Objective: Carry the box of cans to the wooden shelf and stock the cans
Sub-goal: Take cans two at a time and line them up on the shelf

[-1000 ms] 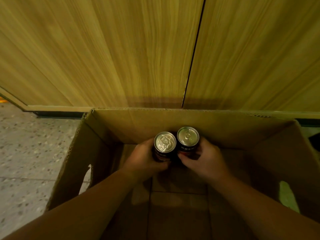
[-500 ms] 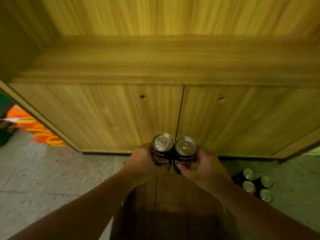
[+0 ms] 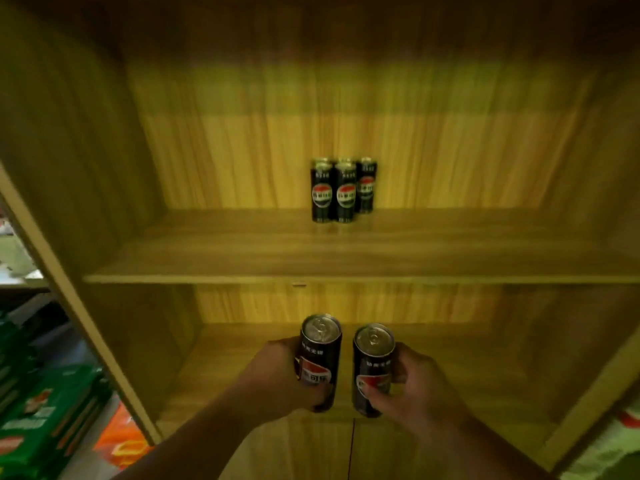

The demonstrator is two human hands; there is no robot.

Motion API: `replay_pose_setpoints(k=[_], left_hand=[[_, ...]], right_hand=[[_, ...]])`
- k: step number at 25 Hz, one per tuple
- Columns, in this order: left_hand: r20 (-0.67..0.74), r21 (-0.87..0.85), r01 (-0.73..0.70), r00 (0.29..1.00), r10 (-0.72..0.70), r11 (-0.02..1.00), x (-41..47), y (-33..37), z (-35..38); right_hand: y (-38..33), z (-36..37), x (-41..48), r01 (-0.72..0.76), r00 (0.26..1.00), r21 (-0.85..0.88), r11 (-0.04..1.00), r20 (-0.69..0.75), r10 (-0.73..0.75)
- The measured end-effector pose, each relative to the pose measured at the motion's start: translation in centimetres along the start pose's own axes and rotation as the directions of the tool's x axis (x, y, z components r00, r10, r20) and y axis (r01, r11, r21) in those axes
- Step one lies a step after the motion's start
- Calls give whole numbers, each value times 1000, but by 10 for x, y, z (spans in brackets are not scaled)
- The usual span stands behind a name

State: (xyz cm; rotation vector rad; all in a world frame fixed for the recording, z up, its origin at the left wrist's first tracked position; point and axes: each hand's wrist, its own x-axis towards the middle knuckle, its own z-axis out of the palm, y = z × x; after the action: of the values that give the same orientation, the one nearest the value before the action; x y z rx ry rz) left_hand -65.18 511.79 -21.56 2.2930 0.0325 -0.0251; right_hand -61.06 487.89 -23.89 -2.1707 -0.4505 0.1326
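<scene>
I hold two tall black cans upright in front of the wooden shelf. My left hand (image 3: 277,379) grips the left can (image 3: 319,355); my right hand (image 3: 412,389) grips the right can (image 3: 372,365). A small gap separates the two cans. They hover over the lower shelf board (image 3: 467,362). On the upper shelf board (image 3: 207,258), several matching black cans (image 3: 343,190) stand in a tight cluster near the back wall, slightly right of centre. The cardboard box is out of view.
The shelf's left side panel (image 3: 76,299) slants down at the left. Beyond it lie green packaged goods (image 3: 45,417) and an orange bag (image 3: 121,441). Closed cabinet doors (image 3: 353,452) sit below the lower board. A pale bag (image 3: 609,448) shows at the bottom right.
Both hands lifted the two cans out of the box and up past the cabinet doors to the lower shelf opening. My view tilted upward; the cans moved slightly apart.
</scene>
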Motion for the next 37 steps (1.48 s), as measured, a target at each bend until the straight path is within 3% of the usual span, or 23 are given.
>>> replay_pose_setpoints(k=[4,10,17,22,28,34,37], left_hand=[[-58,-15,-28,998,27,999,14,74,-92],[-139,-15,-31,990,29,999,71,116,-149],[-233,-7,73,970,-72,997,170,99,-138],[-270,-91,136,950,-156,987,230,81,-117],[-206,-80,117,970,-131,990,284,62,-117],[-225,-91,106,966,-125,990,309,54,-108],[-265,-107,96,957,-121,990,311,52,-101]], right_hand=[[-110,-59,35,41,999,23,999,-32,-40],[-155,-100,105,70,996,67,995,-61,-66],[-119,-107,203,78,997,49,996,7,-78],[-86,-95,254,-9,1000,130,991,23,6],[-72,-82,297,-69,991,158,985,-104,86],[-72,-82,324,-69,991,30,997,-113,72],[-70,-80,330,-82,990,46,996,-109,87]])
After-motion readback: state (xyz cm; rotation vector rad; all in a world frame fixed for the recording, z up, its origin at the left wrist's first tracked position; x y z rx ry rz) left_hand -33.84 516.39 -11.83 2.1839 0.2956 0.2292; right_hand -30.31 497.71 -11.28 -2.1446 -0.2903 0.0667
